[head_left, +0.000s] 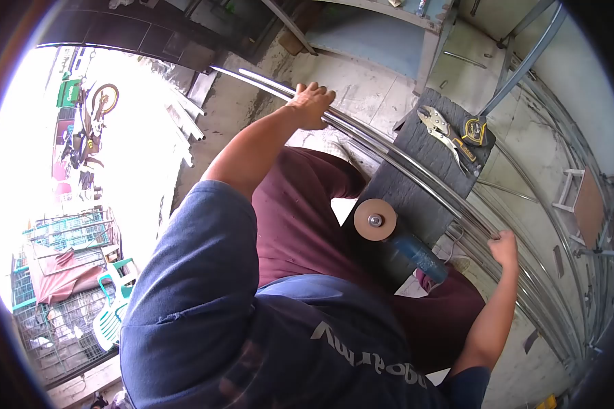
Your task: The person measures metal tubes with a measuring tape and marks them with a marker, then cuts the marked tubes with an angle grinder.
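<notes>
Two long shiny metal tubes (416, 167) run diagonally over a dark board (430, 146). My left hand (312, 105) is wrapped round them near their upper-left end, its fingers partly spread over the top. Toward the lower right, my right hand (503, 247) is closed round the tubes. On the board below the tubes lies a blue angle grinder (419, 259) with a tan disc (375, 219) facing up. Above them on the board are locking pliers (443, 133), a yellow-black tape measure (475, 131) and a cutter with an orange handle (464, 150).
Many metal tubes (546, 307) lie on the floor at the right, near a small wooden-topped stool (589, 208). A metal-framed bench (375, 58) stands at the top. At the left are a green chair (112, 320), wire cages (61, 334) and a bicycle (105, 100).
</notes>
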`<state>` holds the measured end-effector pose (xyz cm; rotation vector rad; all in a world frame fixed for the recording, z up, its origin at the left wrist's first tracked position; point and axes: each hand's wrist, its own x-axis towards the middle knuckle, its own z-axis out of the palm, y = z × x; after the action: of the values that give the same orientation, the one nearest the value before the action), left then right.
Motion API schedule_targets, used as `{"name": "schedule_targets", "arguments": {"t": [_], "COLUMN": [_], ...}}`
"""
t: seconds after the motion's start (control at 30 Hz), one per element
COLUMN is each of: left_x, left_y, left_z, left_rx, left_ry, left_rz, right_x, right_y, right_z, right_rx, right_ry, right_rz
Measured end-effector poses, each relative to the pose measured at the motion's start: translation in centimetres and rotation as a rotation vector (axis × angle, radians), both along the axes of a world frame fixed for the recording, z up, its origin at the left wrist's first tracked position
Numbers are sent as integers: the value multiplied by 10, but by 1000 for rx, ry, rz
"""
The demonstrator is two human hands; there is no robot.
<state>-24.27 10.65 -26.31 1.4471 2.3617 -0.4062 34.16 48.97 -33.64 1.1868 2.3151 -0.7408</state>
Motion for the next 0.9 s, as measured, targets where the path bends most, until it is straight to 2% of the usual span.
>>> {"name": "schedule_targets", "arguments": {"t": [0.07, 0.17, 0.27, 0.37, 0.47, 0.57, 0.67, 0.77, 0.9], "left_x": [-20, -42, -54, -71, -82, -94, -108, -117, -131], "left_y": [-14, -25, -32, -40, -43, -47, -51, -59, -70], "left_z": [-18, -27, -21, -28, -27, -25, -26, -23, -21], "left_rx": [16, -22, -69, -71, -40, -33, -54, -71, -132], "left_ry": [83, 128, 104, 99, 100, 85, 101, 97, 127], "left_rz": [32, 40, 42, 35, 26, 60, 73, 99, 155], "right_x": [-8, -28, -41, -42, -2, 39, 23, 10, -23], "right_y": [-12, -26, -38, -32, 4, 23, 5, -5, -29], "right_z": [-6, 4, 13, 24, 23, -7, -9, -7, 11], "right_rx": [-54, -145, -170, -218, -214, -102, 45, 46, 29], "right_ry": [134, 165, 245, 184, -158, -168, -238, -204, -167], "right_rz": [54, 70, 69, 41, 79, 41, 69, 132, 89]}}
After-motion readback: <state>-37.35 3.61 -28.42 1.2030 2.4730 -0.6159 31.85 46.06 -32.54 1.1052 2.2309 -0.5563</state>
